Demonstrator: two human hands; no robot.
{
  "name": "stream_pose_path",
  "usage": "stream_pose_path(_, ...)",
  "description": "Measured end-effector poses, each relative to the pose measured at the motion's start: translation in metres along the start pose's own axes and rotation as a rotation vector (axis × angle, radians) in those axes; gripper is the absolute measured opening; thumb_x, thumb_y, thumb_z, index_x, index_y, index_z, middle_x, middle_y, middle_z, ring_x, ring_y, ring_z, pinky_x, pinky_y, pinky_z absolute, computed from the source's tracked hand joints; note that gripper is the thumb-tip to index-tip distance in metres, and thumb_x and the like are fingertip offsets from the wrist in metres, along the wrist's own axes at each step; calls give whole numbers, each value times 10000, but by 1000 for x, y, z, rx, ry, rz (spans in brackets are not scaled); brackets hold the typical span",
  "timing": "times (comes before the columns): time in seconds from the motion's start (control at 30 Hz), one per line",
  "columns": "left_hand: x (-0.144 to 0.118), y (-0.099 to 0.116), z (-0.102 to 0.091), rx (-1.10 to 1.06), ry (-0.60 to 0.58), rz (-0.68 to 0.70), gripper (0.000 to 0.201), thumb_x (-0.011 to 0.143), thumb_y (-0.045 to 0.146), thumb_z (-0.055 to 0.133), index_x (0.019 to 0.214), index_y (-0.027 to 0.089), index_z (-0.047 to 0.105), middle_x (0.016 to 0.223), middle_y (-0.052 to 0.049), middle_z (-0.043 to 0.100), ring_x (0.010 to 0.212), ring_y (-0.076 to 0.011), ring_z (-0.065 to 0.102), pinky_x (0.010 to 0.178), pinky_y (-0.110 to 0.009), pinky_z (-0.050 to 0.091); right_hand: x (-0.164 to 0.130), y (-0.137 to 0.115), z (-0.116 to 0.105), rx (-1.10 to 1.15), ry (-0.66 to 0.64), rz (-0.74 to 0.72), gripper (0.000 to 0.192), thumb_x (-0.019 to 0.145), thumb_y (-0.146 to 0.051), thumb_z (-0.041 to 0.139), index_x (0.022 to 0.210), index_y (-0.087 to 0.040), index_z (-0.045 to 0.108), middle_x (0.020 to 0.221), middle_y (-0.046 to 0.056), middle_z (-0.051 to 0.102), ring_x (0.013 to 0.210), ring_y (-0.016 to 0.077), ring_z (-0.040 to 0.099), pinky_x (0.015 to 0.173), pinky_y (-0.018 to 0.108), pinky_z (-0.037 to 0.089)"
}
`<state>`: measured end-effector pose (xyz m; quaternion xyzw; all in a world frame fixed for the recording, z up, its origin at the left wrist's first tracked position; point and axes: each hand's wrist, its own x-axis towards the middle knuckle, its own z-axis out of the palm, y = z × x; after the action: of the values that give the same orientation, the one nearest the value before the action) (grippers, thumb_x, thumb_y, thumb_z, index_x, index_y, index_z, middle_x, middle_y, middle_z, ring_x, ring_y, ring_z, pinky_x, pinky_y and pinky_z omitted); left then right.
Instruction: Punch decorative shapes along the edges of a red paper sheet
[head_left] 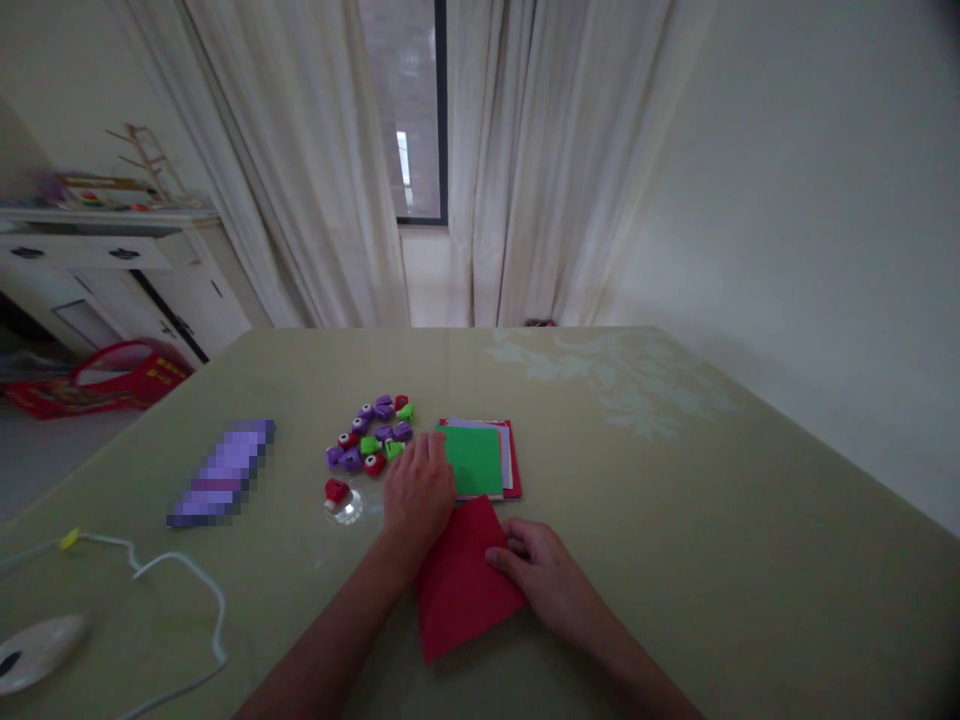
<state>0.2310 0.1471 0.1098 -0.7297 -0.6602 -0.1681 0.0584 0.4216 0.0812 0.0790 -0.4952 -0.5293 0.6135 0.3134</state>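
**Hands on red paper**

The left hand point(417, 495) lies flat, fingers spread, on the red sheet point(461, 585) near the table point(675, 520) edge. The right hand point(536, 565) pinches the sheet's right edge. A paper stack point(480, 458) and small punches point(373, 433) lie just beyond.

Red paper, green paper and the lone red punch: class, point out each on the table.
Red paper point(457, 590), head view, middle of the sheet between the hands.
Green paper point(474, 460), head view, centre of the top sheet on the stack.
Red punch point(337, 491), head view, its red top.
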Motion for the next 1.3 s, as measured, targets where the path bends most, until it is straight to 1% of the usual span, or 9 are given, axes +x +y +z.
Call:
stream_pose_path(0.2, 1, 2, 0, -15, -31, 16, 291, 1028, 78, 443, 1210, 133, 663, 1125, -149, 739, 1068, -322, 708, 885, -397, 521, -2, -4, 1, -38, 6, -20, 216, 876, -390, 718, 948, -187, 705, 992, 102, 789, 947, 287, 745, 809, 361, 538)
stream_pose_path(0.4, 4, -5, 2, -100, 10, -29, 270, 1031, 83, 447, 1211, 164, 632, 1109, -122, 766, 992, -291, 748, 847, -368, 526, -1, -3, 1, -8, -4, -1, 242, 859, -393, 722, 970, -178, 711, 945, 94, 781, 907, 277, 744, 758, 341, 526)
stream_pose_path(0.57, 8, -19, -15, -181, 96, -88, 255, 1108, 187, 355, 1213, 195, 587, 1151, -121, 765, 1050, -280, 751, 872, -355, 531, -2, -3, 0, 22, -3, 0, 261, 853, -401, 734, 981, -174, 724, 973, 100, 792, 921, 282, 752, 784, 352, 539)
stream_pose_path(0.67, -7, -32, -25, -210, 109, -86, 235, 1106, 247, 359, 1194, 208, 574, 1117, -113, 763, 1026, -279, 749, 851, -356, 538, -3, -5, 0, 49, -16, 17, 262, 850, -406, 740, 980, -179, 730, 953, 92, 794, 939, 288, 760, 798, 357, 546)
stream_pose_path(0.8, -51, -54, -18, -193, 24, 51, 223, 1057, 312, 428, 907, 255, 583, 877, -61, 710, 814, -266, 710, 758, -369, 523, -3, -5, 2, 57, -11, 32, 269, 860, -426, 749, 987, -190, 727, 963, 92, 797, 974, 301, 764, 794, 358, 550)
stream_pose_path(0.93, -85, -76, -3, -261, -63, 179, 242, 1049, 469, 546, 1067, 258, 664, 1042, -81, 737, 962, -302, 726, 862, -421, 562, -4, -5, 2, 27, 11, 45, 270, 864, -434, 750, 973, -190, 713, 998, 106, 799, 957, 299, 761, 773, 352, 548)
stream_pose_path(1.0, -90, -84, 1, -331, -126, 209, 279, 1029, 523, 607, 1135, 278, 685, 1129, -83, 740, 1023, -312, 727, 911, -442, 575, -5, -6, 3, 25, 14, 51, 264, 869, -426, 744, 972, -186, 710, 1014, 112, 803, 941, 294, 762, 766, 348, 547)
stream_pose_path(1.13, -86, -93, 3, -454, -220, 198, 229, 1032, 500, 632, 1079, 290, 710, 1098, -68, 736, 987, -289, 729, 887, -407, 593, -7, -6, 2, 27, 19, 68, 297, 879, -447, 754, 1002, -179, 720, 1046, 121, 807, 951, 298, 766, 774, 352, 554)
stream_pose_path(1.3, -84, -104, 3, -580, -215, 114, 225, 1037, 478, 622, 1147, 303, 711, 1178, -70, 738, 1081, -287, 731, 953, -395, 592, -9, -9, -5, 80, 20, 80, 399, 869, -564, 798, 990, -189, 729, 1042, 118, 816, 984, 316, 773, 794, 366, 568)
